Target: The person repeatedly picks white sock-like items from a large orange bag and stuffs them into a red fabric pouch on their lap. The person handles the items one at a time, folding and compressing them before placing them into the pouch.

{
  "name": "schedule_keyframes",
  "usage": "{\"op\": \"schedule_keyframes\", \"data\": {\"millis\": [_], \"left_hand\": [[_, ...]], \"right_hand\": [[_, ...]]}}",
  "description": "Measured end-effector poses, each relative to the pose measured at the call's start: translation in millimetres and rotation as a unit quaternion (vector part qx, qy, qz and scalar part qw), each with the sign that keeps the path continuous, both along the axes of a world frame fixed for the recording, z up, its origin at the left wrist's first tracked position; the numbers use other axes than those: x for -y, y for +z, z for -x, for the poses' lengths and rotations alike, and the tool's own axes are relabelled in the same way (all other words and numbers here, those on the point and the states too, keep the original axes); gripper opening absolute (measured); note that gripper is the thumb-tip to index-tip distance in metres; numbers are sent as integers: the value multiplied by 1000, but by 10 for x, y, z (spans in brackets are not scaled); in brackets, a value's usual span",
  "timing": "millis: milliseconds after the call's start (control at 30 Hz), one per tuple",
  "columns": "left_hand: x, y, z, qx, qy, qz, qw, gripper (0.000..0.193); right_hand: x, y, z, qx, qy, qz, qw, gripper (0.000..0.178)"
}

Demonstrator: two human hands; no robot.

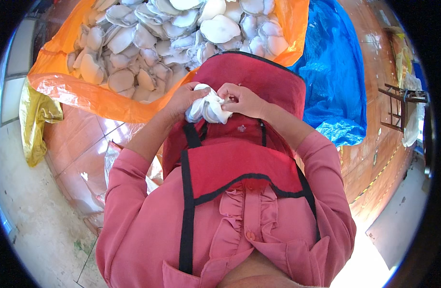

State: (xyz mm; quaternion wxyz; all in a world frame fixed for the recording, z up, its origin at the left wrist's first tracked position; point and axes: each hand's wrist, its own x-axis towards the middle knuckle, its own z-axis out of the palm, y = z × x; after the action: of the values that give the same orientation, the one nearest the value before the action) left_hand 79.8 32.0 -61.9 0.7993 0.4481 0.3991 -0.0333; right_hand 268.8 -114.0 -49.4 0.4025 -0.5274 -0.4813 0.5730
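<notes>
Above my lap, my left hand (184,99) grips a crumpled white padded cloth piece (211,108) from its left side. My right hand (248,102) has its fingers bent in a pinch at the right edge of the same piece. Folds hide the piece's full shape, and grey shows in some of them. Beneath both hands lies the red apron (273,79) with black edging that covers my lap. Just beyond, many white rounded pads with greyish edges (220,29) are heaped in an open orange plastic sack (103,103).
A blue plastic sheet or bag (328,72) spreads to the right of the sack. At the left, a yellow plastic bag (35,120) lies by the wall. A dark metal frame (398,103) stands far right on the reddish tiled floor (74,144).
</notes>
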Motion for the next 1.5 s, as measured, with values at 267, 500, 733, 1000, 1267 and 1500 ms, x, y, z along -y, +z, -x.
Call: {"op": "schedule_keyframes", "data": {"millis": [267,500,733,1000,1267,1500], "left_hand": [[-7,-47,-182,-60,-43,-112,991,30],[-195,-291,-71,-16,7,187,982,35],[-249,-494,-30,28,21,314,949,37],[-259,-383,-110,34,55,355,933,39],[34,77,-101,36,60,146,987,30],[540,302,-219,45,123,89,987,32]], "right_hand": [[-177,179,-20,254,48,-39,965,32],[-174,77,89,316,-28,-253,914,23],[-149,-46,17,221,-96,-132,962,24],[-139,-1,90,318,-121,-135,931,37],[-91,-149,183,183,-269,-79,942,27],[-122,-203,267,155,-404,-83,898,18]]}}
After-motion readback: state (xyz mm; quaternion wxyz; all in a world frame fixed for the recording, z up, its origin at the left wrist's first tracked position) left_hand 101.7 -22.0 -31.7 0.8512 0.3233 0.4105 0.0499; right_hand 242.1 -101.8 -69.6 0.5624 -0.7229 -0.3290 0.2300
